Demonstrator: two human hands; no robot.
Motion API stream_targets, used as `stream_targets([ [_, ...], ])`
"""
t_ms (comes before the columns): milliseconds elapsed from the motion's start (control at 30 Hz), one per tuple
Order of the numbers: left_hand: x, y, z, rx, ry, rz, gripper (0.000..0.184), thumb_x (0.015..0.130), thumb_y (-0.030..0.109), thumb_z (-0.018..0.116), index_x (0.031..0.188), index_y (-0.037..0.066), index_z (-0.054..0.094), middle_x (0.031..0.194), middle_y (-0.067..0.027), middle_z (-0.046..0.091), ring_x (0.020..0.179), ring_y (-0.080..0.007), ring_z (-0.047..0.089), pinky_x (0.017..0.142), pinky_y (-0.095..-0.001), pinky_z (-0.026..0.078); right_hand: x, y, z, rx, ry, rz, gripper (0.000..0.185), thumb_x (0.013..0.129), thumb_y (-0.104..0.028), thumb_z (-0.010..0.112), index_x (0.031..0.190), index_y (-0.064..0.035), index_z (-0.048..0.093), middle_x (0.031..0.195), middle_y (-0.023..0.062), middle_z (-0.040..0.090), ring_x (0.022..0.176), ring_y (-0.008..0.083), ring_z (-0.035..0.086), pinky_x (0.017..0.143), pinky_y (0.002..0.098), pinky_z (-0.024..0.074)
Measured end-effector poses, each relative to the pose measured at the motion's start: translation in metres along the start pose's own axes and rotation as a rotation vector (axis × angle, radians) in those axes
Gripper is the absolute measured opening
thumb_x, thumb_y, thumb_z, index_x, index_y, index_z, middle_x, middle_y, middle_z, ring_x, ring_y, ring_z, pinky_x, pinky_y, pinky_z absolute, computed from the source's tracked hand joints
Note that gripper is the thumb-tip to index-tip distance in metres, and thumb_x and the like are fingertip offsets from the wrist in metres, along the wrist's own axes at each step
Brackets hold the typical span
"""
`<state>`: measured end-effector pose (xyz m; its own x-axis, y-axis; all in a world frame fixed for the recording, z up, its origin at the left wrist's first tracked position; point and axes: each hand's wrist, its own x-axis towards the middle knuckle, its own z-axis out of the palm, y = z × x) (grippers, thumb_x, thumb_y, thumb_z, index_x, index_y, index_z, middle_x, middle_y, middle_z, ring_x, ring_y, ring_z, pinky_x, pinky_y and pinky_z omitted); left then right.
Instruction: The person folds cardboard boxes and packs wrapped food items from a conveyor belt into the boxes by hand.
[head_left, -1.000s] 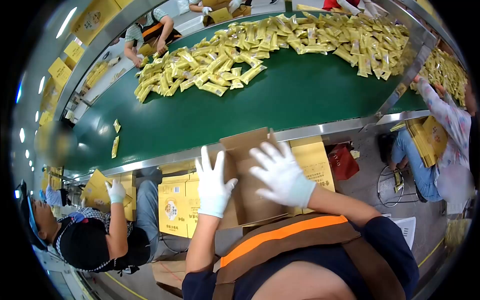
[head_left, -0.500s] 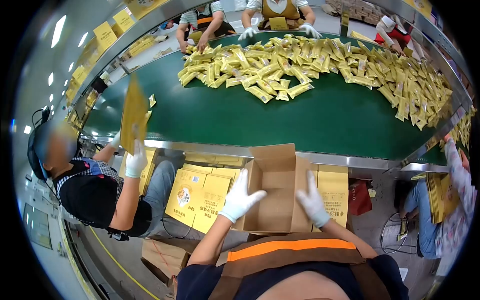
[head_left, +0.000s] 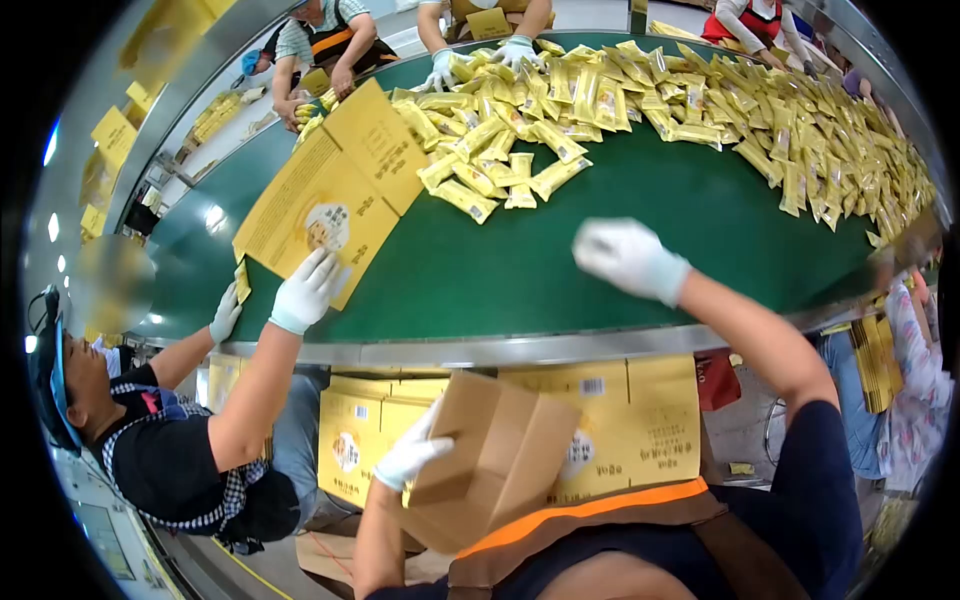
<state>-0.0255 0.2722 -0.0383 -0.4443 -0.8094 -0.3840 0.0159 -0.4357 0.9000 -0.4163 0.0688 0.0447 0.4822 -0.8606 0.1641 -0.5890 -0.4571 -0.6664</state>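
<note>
My left hand (head_left: 412,450), in a white glove, grips the left wall of an open brown cardboard box (head_left: 480,440). The box is tilted in front of my apron, and I see none of the yellow packets in it. Over the green conveyor belt (head_left: 500,270), my right hand (head_left: 630,260) is raised in a white glove. Its fingers look curled closed, slightly blurred, with nothing showing in them. Beyond it, yellow wrapped packets (head_left: 600,100) lie in a long heap, apart from the hand.
Flat yellow printed cartons (head_left: 650,420) lie below the belt's metal edge (head_left: 480,350). At left, a co-worker's gloved hand (head_left: 308,290) is on a yellow carton (head_left: 350,200) over the belt. Other people work along the far side and at right.
My right hand has left the box and moved up and forward over the belt. The box has tilted and shifted left and down with my left hand. The co-worker's carton has swung over the belt.
</note>
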Motion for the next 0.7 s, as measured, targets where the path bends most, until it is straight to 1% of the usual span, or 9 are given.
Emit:
stream_targets([
  [67, 0.006, 0.008, 0.003, -0.067, 0.020, -0.047, 0.091, 0.086, 0.018, 0.068, 0.156, -0.004, 0.014, 0.159, -0.0154, 0.026, 0.147, -0.0241, 0.022, 0.119, -0.0337, 0.018, 0.095, 0.025, 0.020, -0.265, 0.363, -0.311, 0.020, 0.087, -0.024, 0.059, 0.085, -0.0050, 0.066, 0.083, 0.0156, 0.063, 0.082, 0.0351, 0.062, 0.079, 0.0426, 0.0513],
  [100, 0.007, 0.003, 0.000, -0.088, 0.030, -0.044, 0.090, 0.086, 0.020, 0.067, 0.155, -0.004, 0.015, 0.159, -0.0164, 0.026, 0.148, -0.0250, 0.021, 0.119, -0.0337, 0.017, 0.139, 0.026, 0.033, -0.423, 0.437, -0.686, 0.019, 0.085, -0.020, 0.058, 0.082, -0.0035, 0.067, 0.083, 0.0164, 0.065, 0.082, 0.0355, 0.064, 0.079, 0.0445, 0.0517],
  [133, 0.006, 0.001, -0.002, -0.043, 0.082, -0.104, 0.089, 0.085, 0.020, 0.066, 0.155, -0.005, 0.017, 0.159, -0.0164, 0.026, 0.148, -0.0253, 0.021, 0.119, -0.0337, 0.017, 0.182, 0.009, 0.053, -0.452, 0.165, -0.371, 0.017, 0.081, -0.018, 0.059, 0.078, -0.0040, 0.069, 0.085, 0.0149, 0.068, 0.081, 0.0326, 0.067, 0.079, 0.0454, 0.0516],
  [233, 0.003, -0.013, -0.027, 0.017, 0.012, -0.146, 0.086, 0.082, 0.019, 0.065, 0.153, -0.006, 0.023, 0.157, -0.0165, 0.029, 0.147, -0.0277, 0.023, 0.119, -0.0349, 0.018, 0.269, -0.020, 0.112, -1.055, -0.393, -0.392, 0.024, 0.081, -0.024, 0.060, 0.096, -0.0137, 0.076, 0.096, 0.0098, 0.074, 0.092, 0.0287, 0.069, 0.081, 0.0496, 0.0477],
  [300, 0.009, 0.002, -0.019, -0.038, 0.029, -0.190, 0.083, 0.079, 0.019, 0.065, 0.150, -0.007, 0.029, 0.153, -0.0151, 0.036, 0.146, -0.0263, 0.026, 0.119, -0.0340, 0.018, 0.322, 0.010, 0.136, -1.180, -0.366, -0.152, 0.044, 0.084, -0.039, 0.059, 0.118, -0.0150, 0.071, 0.122, 0.0113, 0.069, 0.116, 0.0318, 0.060, 0.094, 0.0690, 0.0364],
  [367, 0.016, 0.009, -0.016, -0.077, 0.053, -0.263, 0.081, 0.080, 0.019, 0.065, 0.149, -0.006, 0.031, 0.152, -0.0148, 0.037, 0.144, -0.0265, 0.027, 0.118, -0.0346, 0.019, 0.328, 0.059, 0.102, -1.029, -0.263, 0.190, 0.054, 0.085, -0.046, 0.054, 0.126, -0.0139, 0.066, 0.134, 0.0139, 0.061, 0.129, 0.0327, 0.050, 0.098, 0.0688, 0.0350],
  [467, 0.026, 0.024, -0.020, -0.096, 0.104, -0.340, 0.077, 0.080, 0.018, 0.065, 0.147, -0.005, 0.034, 0.151, -0.0143, 0.039, 0.143, -0.0269, 0.030, 0.117, -0.0355, 0.021, 0.297, 0.112, 0.048, -0.892, -0.266, 0.295, 0.059, 0.086, -0.051, 0.049, 0.128, -0.0124, 0.063, 0.130, 0.0130, 0.061, 0.133, 0.0327, 0.043, 0.092, 0.0671, 0.0396],
  [633, 0.057, 0.081, -0.052, 0.003, 0.146, -0.354, 0.071, 0.081, 0.018, 0.065, 0.144, -0.002, 0.039, 0.148, -0.0135, 0.042, 0.140, -0.0274, 0.034, 0.116, -0.0370, 0.024, 0.182, 0.159, -0.008, -0.916, -0.179, 0.264, 0.057, 0.085, -0.055, 0.053, 0.120, -0.0107, 0.065, 0.123, 0.0128, 0.064, 0.131, 0.0355, 0.044, 0.088, 0.0565, 0.0464],
  [700, 0.073, 0.112, -0.072, 0.065, 0.149, -0.346, 0.068, 0.081, 0.017, 0.066, 0.142, -0.001, 0.041, 0.147, -0.0132, 0.044, 0.138, -0.0277, 0.036, 0.115, -0.0376, 0.025, 0.129, 0.141, -0.025, -0.912, -0.230, 0.265, 0.058, 0.086, -0.057, 0.054, 0.118, -0.0098, 0.065, 0.120, 0.0136, 0.064, 0.130, 0.0367, 0.045, 0.089, 0.0538, 0.0470],
])
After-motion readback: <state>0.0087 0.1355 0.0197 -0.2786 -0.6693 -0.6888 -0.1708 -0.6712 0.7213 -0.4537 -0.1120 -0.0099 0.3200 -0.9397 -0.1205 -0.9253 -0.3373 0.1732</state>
